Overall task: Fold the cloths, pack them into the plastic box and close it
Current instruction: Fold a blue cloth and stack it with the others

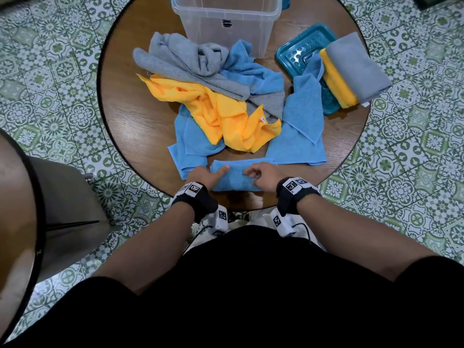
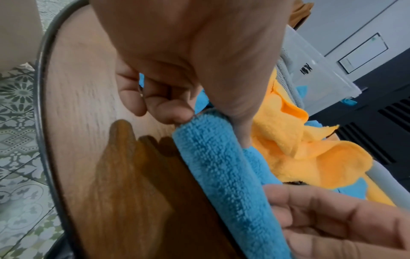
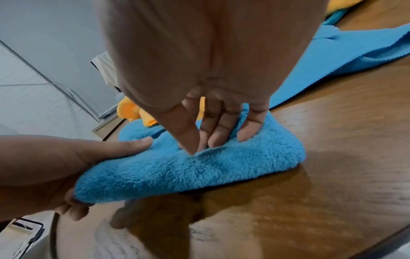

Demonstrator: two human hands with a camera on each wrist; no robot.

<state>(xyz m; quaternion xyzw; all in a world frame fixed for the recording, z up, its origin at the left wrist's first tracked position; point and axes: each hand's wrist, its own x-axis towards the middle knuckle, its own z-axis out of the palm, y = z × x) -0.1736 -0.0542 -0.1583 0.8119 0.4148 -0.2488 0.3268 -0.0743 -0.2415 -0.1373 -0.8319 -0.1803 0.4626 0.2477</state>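
Observation:
A folded blue cloth (image 1: 236, 180) (image 2: 221, 166) (image 3: 188, 171) lies on the round wooden table (image 1: 140, 126) at its near edge. My left hand (image 1: 212, 173) (image 2: 208, 112) grips the cloth's left end, thumb on top and fingers curled under. My right hand (image 1: 254, 173) (image 3: 203, 142) has its fingers curled down on the right half, pinching a small fold of the top layer against the thumb. The clear plastic box (image 1: 226, 15) stands open at the far side. Its teal lid (image 1: 298, 54) lies to the right.
Folded grey (image 1: 356, 66) and yellow (image 1: 337, 81) cloths are stacked on the lid. Loose grey (image 1: 180, 61), yellow (image 1: 208, 109) and blue (image 1: 301, 126) cloths are heaped mid-table. A grey chair (image 1: 62, 209) stands at the left on the tiled floor.

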